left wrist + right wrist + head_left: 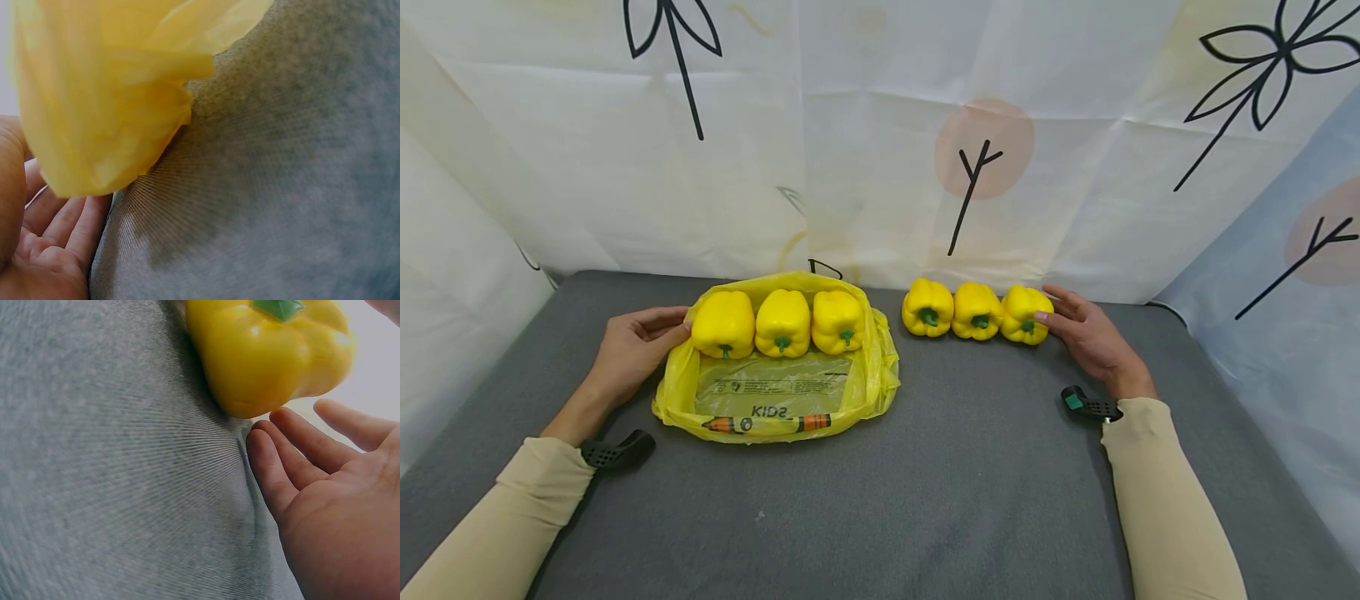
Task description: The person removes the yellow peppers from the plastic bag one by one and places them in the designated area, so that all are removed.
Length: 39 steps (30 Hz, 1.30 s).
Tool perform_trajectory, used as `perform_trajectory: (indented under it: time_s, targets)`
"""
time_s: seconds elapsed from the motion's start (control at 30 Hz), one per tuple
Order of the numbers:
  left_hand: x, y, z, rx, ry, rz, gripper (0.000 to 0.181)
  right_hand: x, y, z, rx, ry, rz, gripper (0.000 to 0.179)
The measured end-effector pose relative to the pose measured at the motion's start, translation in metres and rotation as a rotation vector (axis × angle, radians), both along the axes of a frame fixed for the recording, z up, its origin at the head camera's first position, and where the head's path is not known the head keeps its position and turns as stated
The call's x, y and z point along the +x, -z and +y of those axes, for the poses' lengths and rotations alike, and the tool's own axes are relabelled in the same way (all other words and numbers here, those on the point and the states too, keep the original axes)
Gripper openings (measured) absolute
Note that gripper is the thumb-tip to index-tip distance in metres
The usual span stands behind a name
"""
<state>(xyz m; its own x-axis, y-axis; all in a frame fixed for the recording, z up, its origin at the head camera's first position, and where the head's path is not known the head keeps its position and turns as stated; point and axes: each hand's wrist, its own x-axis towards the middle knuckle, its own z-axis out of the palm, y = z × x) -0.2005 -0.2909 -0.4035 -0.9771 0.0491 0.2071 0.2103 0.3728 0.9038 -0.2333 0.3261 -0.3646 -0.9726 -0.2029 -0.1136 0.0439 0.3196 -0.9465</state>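
A yellow plastic bag (874,367) lies opened out on the table, with three yellow bell peppers in a row along its far side: a left one (723,321), a middle one (783,321) and a right one (838,321). My left hand (638,350) is at the bag's left edge, thumb tip by the left pepper. In the left wrist view its fingers (65,222) look loosely extended beside the plastic. Right of the bag stand three more bell peppers (928,307) (977,310) (1027,313). My right hand (1093,337) is beside the outermost one, fingers (312,440) extended at its side.
The grey table (985,467) stretches in front of the bag and peppers. A white patterned cloth (865,150) hangs along its back edge. Black bands with devices (1088,405) sit on both wrists.
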Motion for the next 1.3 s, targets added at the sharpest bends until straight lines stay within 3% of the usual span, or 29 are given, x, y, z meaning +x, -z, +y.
perform_trajectory:
  time_s: [0.37,1.3]
  targets:
    - [0.000,0.000,0.000,-0.008,-0.005,0.000,0.049,0.002,-0.012,0.004,-0.012,0.014,-0.002,0.078]
    - [0.001,-0.001,0.000,-0.014,-0.013,-0.008,0.050,0.014,-0.040,-0.002,0.020,0.018,0.142,0.073]
